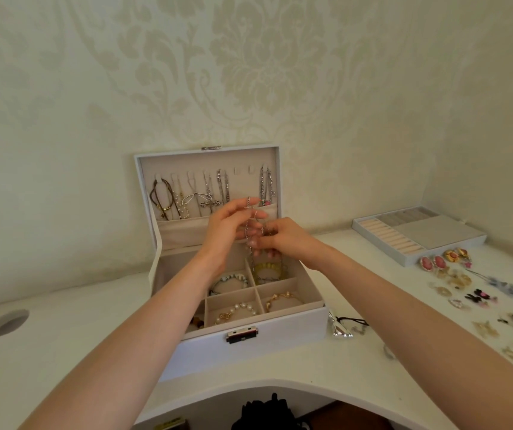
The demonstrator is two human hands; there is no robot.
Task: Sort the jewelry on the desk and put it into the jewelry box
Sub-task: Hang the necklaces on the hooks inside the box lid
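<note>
1. My left hand (233,220) pinches the top of the silver chain (246,228).
2. My right hand (289,240) grips the chain lower down.
3. The chain hangs above the open jewelry box (249,350).
4. Loose earrings (453,276) lie on the worktop (63,336), right of the box.

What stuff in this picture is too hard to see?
- Head view: lower end of the chain, hidden by fingers of the left hand and right hand.
- Head view: front-left compartment of the jewelry box, covered by the left forearm.
- Head view: loose earrings at right, blurred.
- Head view: black thing under the desk, cut by the bottom edge.
</note>
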